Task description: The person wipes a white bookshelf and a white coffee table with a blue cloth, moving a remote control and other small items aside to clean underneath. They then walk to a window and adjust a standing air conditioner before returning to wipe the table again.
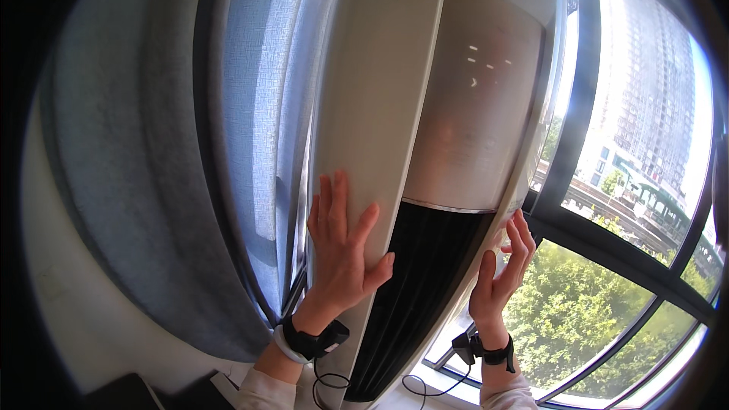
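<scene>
A tall white floor-standing air conditioner [370, 102] fills the middle of the view, with a glossy panel [478, 102] bearing small lit marks and a black louvred grille [427, 273] below it. My left hand [342, 256] lies flat on the white casing, left of the grille, fingers spread. By the unit's right side edge is my right hand [504, 273], fingers apart and slightly bent; whether its fingertips touch the casing cannot be told. Neither hand holds anything. Both wrists carry a black strap with a small device and a thin cable.
A grey curtain [131, 154] and a light blue curtain [250, 102] hang at the left. Dark-framed windows [632, 273] stand close on the right, with trees and a tall building outside. Dark flat objects [122, 393] lie at the lower left.
</scene>
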`<action>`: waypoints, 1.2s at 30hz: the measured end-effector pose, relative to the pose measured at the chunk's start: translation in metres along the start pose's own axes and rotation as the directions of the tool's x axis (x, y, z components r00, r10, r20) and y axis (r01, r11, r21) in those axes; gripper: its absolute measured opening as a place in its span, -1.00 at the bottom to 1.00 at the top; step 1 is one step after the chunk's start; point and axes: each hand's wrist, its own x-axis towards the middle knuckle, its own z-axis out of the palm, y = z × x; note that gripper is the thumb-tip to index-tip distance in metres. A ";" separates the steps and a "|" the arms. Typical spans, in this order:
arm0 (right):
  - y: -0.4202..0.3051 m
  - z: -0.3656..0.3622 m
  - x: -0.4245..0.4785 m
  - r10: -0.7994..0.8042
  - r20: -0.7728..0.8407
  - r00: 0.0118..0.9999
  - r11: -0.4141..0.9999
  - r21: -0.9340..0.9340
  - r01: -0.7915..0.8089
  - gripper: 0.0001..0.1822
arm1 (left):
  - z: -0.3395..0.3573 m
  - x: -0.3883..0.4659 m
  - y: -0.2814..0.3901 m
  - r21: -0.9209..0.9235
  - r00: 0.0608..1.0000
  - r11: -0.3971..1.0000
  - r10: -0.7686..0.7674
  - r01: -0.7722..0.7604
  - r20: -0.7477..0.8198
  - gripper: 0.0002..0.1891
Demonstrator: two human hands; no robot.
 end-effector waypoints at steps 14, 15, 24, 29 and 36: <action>0.002 0.000 0.002 -0.005 -0.002 1.000 1.000 -0.010 0.005 -0.57 | -0.003 0.004 0.005 0.008 1.000 1.000 0.008 -0.008 0.026 -0.35; 0.004 0.000 0.000 -0.005 0.000 1.000 1.000 -0.005 0.005 -0.57 | -0.001 0.002 0.005 0.008 1.000 1.000 0.008 -0.008 0.022 -0.35; 0.013 0.000 -0.005 -0.035 0.008 0.999 0.997 0.076 0.034 -0.55 | 0.005 -0.003 0.005 -0.009 1.000 1.000 0.015 -0.015 0.012 -0.35; 0.013 -0.003 -0.005 -0.047 0.043 0.998 0.998 0.044 0.045 -0.53 | 0.008 -0.004 0.005 -0.010 1.000 1.000 -0.001 0.001 0.010 -0.35; 0.013 -0.003 -0.007 -0.074 0.042 0.996 0.997 0.032 0.072 -0.47 | 0.011 -0.007 0.005 -0.026 1.000 0.999 -0.021 0.021 0.007 -0.34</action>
